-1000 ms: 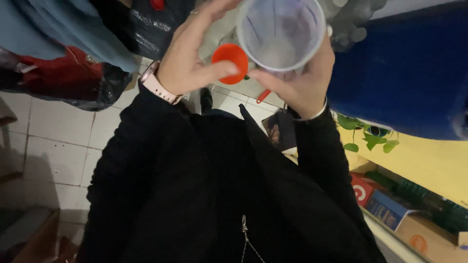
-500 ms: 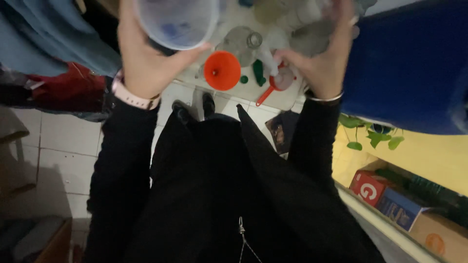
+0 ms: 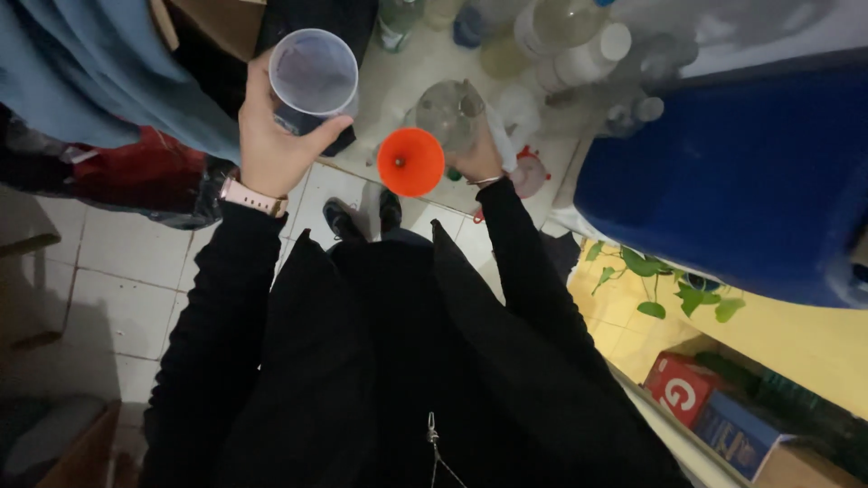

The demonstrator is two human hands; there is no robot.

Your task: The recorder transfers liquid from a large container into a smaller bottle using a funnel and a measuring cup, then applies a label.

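The left hand (image 3: 271,145) holds a clear plastic measuring cup (image 3: 314,77) at the upper left, fingers wrapped round its side, mouth tilted towards the camera. A pink wristwatch (image 3: 251,196) sits on that wrist. To its right, the right hand (image 3: 479,158) grips a clear plastic bottle (image 3: 449,110), fingers closed about it. An orange funnel (image 3: 410,161) shows just left of that hand, near the bottle; whether it touches the bottle cannot be told. Beyond, on the tiled floor (image 3: 108,271), stand more clear and white bottles (image 3: 561,36). A large blue drum (image 3: 732,181) fills the right side. At the lower right lie a red box (image 3: 683,393) with a white mark and a blue box (image 3: 737,434) beside it.
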